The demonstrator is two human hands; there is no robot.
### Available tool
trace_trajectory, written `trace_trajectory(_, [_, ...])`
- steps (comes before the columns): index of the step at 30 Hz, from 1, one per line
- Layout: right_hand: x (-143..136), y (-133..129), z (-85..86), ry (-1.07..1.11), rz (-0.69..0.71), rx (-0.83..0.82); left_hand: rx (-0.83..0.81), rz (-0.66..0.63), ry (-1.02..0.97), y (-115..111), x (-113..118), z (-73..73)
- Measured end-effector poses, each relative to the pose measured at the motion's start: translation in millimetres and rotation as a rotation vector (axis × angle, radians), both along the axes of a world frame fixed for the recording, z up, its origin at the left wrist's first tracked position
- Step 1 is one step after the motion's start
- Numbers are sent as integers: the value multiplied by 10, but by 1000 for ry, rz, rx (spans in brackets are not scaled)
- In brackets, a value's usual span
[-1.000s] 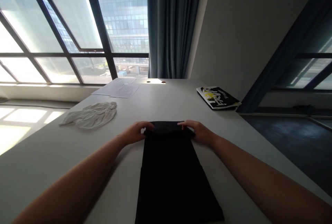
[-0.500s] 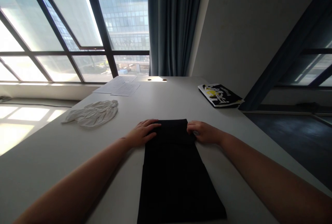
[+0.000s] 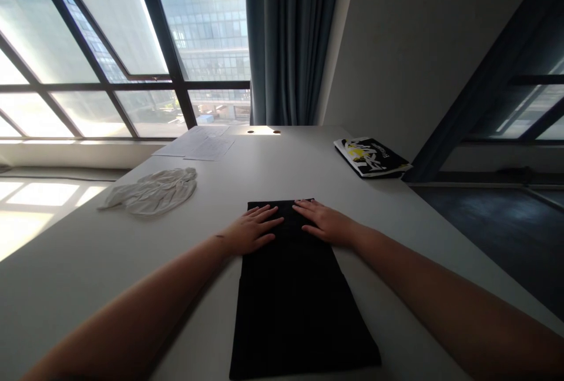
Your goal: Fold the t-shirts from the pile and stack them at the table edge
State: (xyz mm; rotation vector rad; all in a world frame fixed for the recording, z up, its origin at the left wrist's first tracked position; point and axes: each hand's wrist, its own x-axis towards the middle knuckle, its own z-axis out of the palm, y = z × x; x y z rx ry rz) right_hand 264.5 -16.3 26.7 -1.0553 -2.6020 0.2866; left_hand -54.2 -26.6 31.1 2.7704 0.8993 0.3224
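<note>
A black folded piece of cloth (image 3: 299, 310), long and narrow, lies flat on the white table (image 3: 273, 175) straight in front of me. My left hand (image 3: 253, 230) rests palm down on its far left part, fingers spread. On the far right part lies my right hand (image 3: 326, 222), also flat, its fingers stretched out over the cloth. Both hands touch the cloth without gripping it. Whether the cloth is a garment, I cannot tell.
A crumpled white cloth (image 3: 154, 191) lies on the left of the table. Behind it are sheets of paper (image 3: 209, 149). A black bag-like item with white and yellow print (image 3: 372, 159) lies at the right edge. Windows and a blue curtain (image 3: 291, 46) stand beyond.
My right hand has let go of the cloth's right edge and now lies flat on top, farther left. My left hand has slid slightly right onto the cloth, fingers spread wider.
</note>
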Motion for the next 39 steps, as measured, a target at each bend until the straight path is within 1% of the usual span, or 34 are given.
trace_trajectory(2, [-51,25,-99,-39,-1,-84,-8,-11,32,42,7,-23])
trace_trajectory(4, [-53,39,-127,-33,-5,-113,-1,-14,38,53,-1,-6])
trace_trajectory(6, [-20,14,-96,-12,-4,-94,11,-25,31,2,5,45])
trace_trajectory(9, [33,-130,8,20,40,10,5,-115,21,-177,63,127])
trace_trajectory(12, [18,-408,146,60,130,116,-39,-164,51,-377,140,169])
trace_trajectory(14, [-43,-659,253,59,202,152,-54,-158,68,-486,168,199])
trace_trajectory(16, [-127,-948,360,17,281,162,-44,-156,64,-596,169,262])
trace_trajectory(18, [-211,-1249,448,-71,356,110,-22,-145,54,-740,153,362])
trace_trajectory(20, [-277,-1521,498,-189,432,7,-12,-146,62,-935,135,464])
trace_trajectory(21, [-302,-1630,509,-242,451,-25,-23,-173,76,-1045,130,502])
trace_trajectory(23, [-335,-1768,509,-306,439,-56,-71,-276,116,-1262,133,533])
trace_trajectory(25, [-348,-1789,492,-311,382,-74,-80,-340,173,-1428,152,508])
trace_trajectory(26, [-348,-1760,479,-297,347,-90,-63,-334,203,-1480,166,483])
trace_trajectory(27, [-343,-1712,463,-277,308,-106,-38,-300,232,-1507,180,455])
trace_trajectory(29, [-321,-1580,420,-242,224,-119,12,-192,273,-1486,198,402])
trace_trajectory(31, [-279,-1432,362,-224,133,-85,40,-79,288,-1381,189,359])
trace_trajectory(34, [-182,-1232,258,-203,32,12,75,56,279,-1137,109,303])
trace_trajectory(36, [-110,-1126,193,-170,-11,48,77,104,253,-964,26,270])
trace_trajectory(39, [-20,-1017,122,-119,-50,63,30,117,171,-749,-103,236])
